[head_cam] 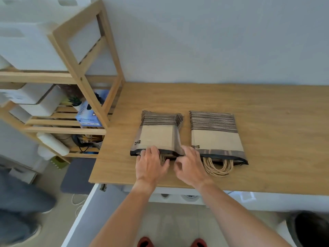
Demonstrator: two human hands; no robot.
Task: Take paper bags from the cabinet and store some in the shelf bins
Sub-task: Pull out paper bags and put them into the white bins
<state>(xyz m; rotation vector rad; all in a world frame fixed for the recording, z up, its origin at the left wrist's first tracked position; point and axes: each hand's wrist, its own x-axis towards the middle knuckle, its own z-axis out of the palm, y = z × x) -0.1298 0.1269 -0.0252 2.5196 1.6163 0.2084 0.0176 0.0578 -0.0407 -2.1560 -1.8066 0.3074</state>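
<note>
Two packs of paper bags lie flat on the wooden countertop point(267, 107) mid-frame, well apart from its front edge. Left pack point(156, 132) and right pack point(215, 134) sit side by side with a narrow gap between them. Left hand point(151, 166) rests on the left pack's near open edge, fingers spread. Right hand point(189, 166) at that pack's lower right corner, fingers loosely curled; whether it pinches, can't tell. Wooden shelf point(85, 72) with white bins point(26, 49) stands upper left. Bare countertop behind and to the right.
</note>
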